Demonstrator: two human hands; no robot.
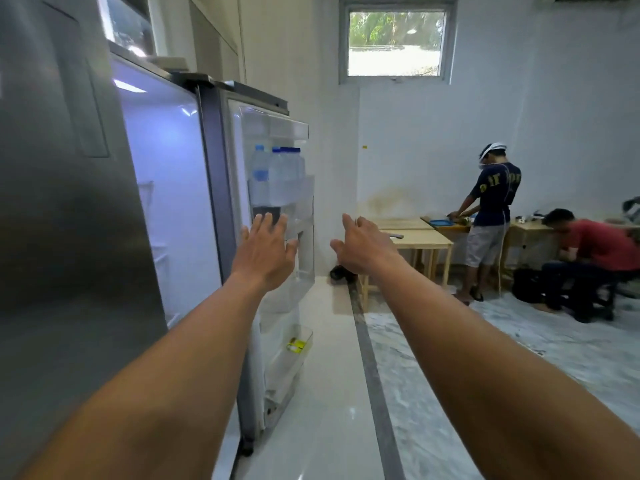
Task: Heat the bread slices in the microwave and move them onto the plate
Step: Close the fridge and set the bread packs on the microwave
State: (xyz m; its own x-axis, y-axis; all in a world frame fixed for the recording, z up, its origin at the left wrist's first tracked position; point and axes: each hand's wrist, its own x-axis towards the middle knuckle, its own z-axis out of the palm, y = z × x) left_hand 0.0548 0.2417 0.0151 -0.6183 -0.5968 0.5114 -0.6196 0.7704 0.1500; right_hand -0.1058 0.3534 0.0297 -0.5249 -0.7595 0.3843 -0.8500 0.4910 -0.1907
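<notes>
No bread slices, microwave or plate show in the head view. Both my arms stretch forward. My left hand (265,249) is open, fingers spread, in front of the inner side of an open fridge door (277,209). My right hand (360,245) is open too, held in the air to the right of that door, touching nothing. The door's shelves hold several water bottles (277,168) with blue caps. A small yellow item (296,345) lies in the lowest door bin. The lit fridge interior (166,174) glows on the left.
A closed steel fridge door (69,202) fills the left edge. Wooden tables (419,239) stand by the far wall under a window (394,39). One person stands at a table, another sits at the right. A dark strip (374,375) runs along the floor.
</notes>
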